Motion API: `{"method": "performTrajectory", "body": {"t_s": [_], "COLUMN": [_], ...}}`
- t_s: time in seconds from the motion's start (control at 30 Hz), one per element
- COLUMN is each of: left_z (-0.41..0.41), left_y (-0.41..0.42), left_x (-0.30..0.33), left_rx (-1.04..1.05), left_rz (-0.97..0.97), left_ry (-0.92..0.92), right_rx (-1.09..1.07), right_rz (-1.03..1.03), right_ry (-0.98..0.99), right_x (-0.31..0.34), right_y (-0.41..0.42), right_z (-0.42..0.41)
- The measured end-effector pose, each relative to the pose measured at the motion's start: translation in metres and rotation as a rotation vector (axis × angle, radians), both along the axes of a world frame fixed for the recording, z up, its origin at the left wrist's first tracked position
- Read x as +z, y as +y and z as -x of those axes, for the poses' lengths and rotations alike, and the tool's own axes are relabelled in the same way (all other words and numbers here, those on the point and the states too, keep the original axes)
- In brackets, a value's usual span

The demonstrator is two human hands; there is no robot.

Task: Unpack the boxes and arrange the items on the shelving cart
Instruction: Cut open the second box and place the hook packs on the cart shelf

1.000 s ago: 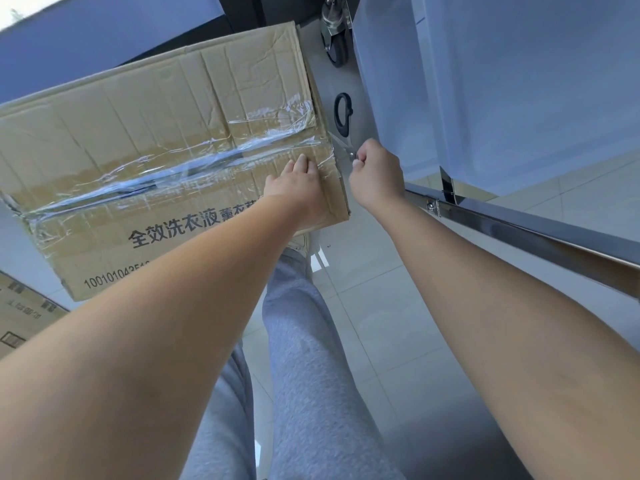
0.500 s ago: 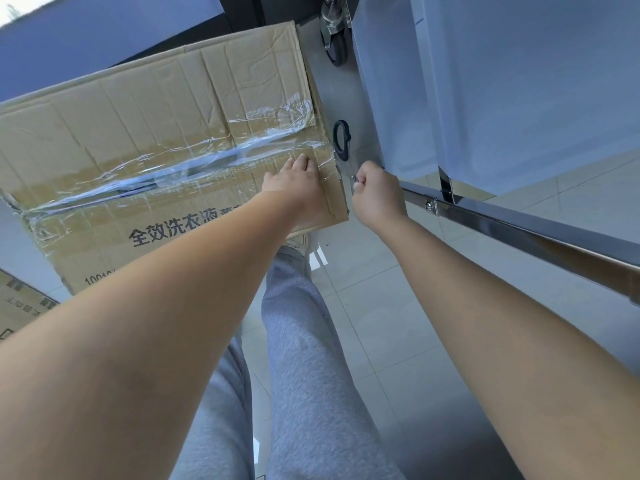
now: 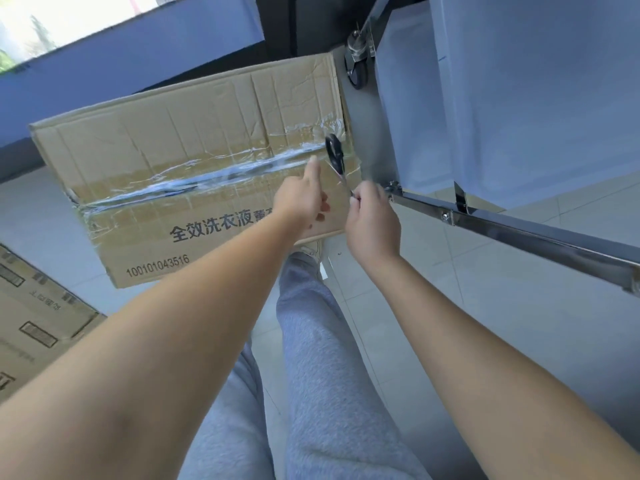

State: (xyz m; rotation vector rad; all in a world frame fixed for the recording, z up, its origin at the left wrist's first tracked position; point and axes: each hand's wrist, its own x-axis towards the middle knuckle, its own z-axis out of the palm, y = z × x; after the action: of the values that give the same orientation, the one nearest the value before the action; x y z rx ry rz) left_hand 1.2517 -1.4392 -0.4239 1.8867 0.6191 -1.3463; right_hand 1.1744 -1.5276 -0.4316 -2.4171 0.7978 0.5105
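Far left: taped, creased cardboard box (image 3: 194, 174) on the floor, black print on its near face. Left hand (image 3: 302, 199) above its right end, forefinger extended. Right hand (image 3: 372, 223) grips scissors (image 3: 336, 157) beside the cart rail (image 3: 502, 230).

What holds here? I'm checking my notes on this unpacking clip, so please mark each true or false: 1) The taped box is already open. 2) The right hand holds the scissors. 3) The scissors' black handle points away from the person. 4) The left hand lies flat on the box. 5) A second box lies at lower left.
1) False: clear tape still seals the box.
2) True: the right hand grips the scissors at the blade end.
3) True.
4) False: the left hand has its forefinger stretched toward the tape seam.
5) True: second box.
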Motion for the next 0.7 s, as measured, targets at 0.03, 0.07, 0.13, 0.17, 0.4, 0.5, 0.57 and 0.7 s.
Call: {"method": "performTrajectory", "body": {"t_s": [0.03, 0.07, 0.13, 0.17, 0.4, 0.5, 0.57, 0.7], "left_z": [-0.009, -0.019, -0.036, -0.043, -0.050, -0.036, -0.031, -0.043], "left_y": [0.008, 0.021, 0.058, 0.079, 0.212, 0.255, 0.288, 0.363], "left_x": [0.007, 0.013, 0.021, 0.023, 0.035, 0.031, 0.026, 0.015], "left_rx": [0.193, 0.334, 0.434, 0.437, 0.516, 0.431, 0.593, 1.039], "left_rz": [0.022, 0.081, 0.214, 0.264, 0.520, 0.470, 0.454, 0.545], "left_ry": [0.176, 0.354, 0.572, 0.620, 0.493, 0.304, 0.256, 0.421], "right_rx": [0.066, 0.132, 0.289, 0.359, 0.344, -0.137, -0.150, 0.079], "right_rz": [0.036, 0.065, 0.106, 0.141, -0.011, -0.282, -0.300, -0.284], "right_ry": [-0.023, -0.057, -0.154, -0.204, -0.256, -0.078, -0.042, -0.125], "right_x": [0.001, 0.002, 0.008, 0.010, 0.025, 0.031, 0.036, 0.034], "right_y": [0.009, 0.019, 0.038, 0.049, 0.155, 0.225, 0.277, 0.362], "right_z": [-0.008, -0.015, -0.027, -0.032, -0.060, -0.086, -0.100, -0.110]}}
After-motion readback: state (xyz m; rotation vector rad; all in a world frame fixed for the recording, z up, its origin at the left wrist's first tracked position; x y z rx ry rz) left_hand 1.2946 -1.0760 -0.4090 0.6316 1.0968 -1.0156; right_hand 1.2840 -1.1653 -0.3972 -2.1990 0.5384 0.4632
